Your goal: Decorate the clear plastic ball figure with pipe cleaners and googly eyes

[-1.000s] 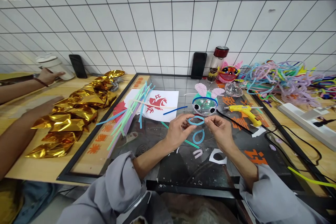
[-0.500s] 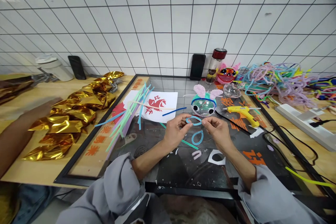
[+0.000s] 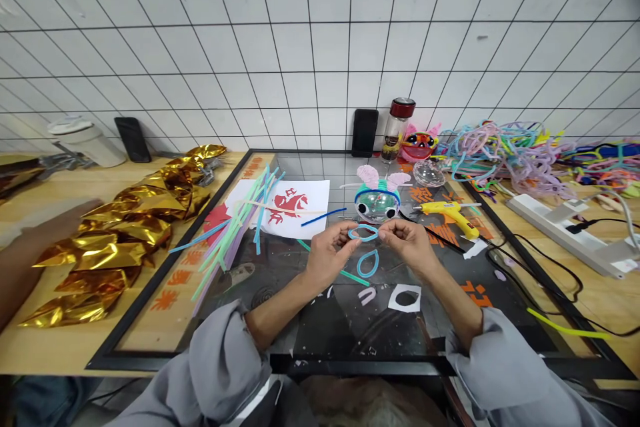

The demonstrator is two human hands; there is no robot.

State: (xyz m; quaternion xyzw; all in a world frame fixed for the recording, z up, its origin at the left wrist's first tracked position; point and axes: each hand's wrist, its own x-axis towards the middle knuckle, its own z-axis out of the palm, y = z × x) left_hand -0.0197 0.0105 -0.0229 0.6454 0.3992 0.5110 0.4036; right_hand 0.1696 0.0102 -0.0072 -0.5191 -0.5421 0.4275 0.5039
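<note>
Between my hands is a light blue pipe cleaner bent into a pointed loop (image 3: 363,238). My left hand (image 3: 330,247) pinches its left side; my right hand (image 3: 407,243) pinches the pointed right end. Just below, a second blue teardrop loop (image 3: 369,263) lies on the glass board. Right behind my hands sits a clear ball animal (image 3: 377,199) with pink ears, a blue band and googly eyes. A short dark blue pipe cleaner (image 3: 324,216) and a green one (image 3: 355,277) lie near my left hand.
A bundle of pipe cleaners (image 3: 235,227) crosses white paper (image 3: 317,200) on the left. Gold foil (image 3: 125,213) lies farther left, beside another person's arm (image 3: 45,233). To the right are a yellow glue gun (image 3: 453,213), a power strip (image 3: 570,233) and tangled pipe cleaners (image 3: 505,150).
The view has shifted slightly, so everything sits a little farther left. Both hands keep their pinch on the blue loop, which looks slightly flatter and tilted.
</note>
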